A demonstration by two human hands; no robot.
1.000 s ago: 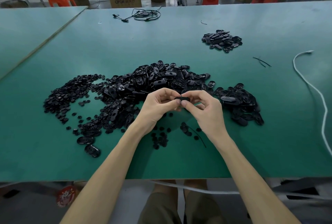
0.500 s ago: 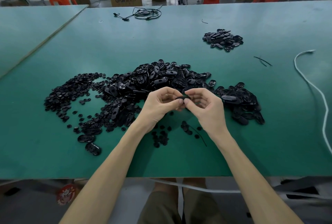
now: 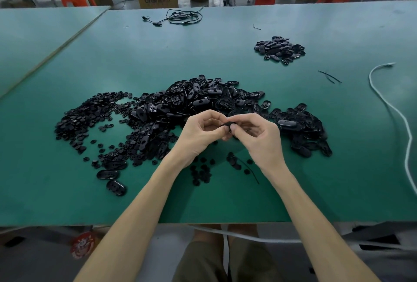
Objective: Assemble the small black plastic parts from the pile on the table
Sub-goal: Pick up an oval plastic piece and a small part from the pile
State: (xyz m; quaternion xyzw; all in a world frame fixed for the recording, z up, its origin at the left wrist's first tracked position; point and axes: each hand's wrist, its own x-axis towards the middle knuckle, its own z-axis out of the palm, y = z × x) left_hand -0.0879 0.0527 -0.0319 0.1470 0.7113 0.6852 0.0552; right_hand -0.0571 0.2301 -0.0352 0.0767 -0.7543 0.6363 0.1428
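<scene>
Small round pieces lie toward the tabletop's left edge and oval shells in the middle, likely sorted for easy reach. Just in front of them the left hand and right hand, fingers curled, pinch one black part between their fingertips, apparently pressing it together; a separate heap sits toward the far right corner.
</scene>
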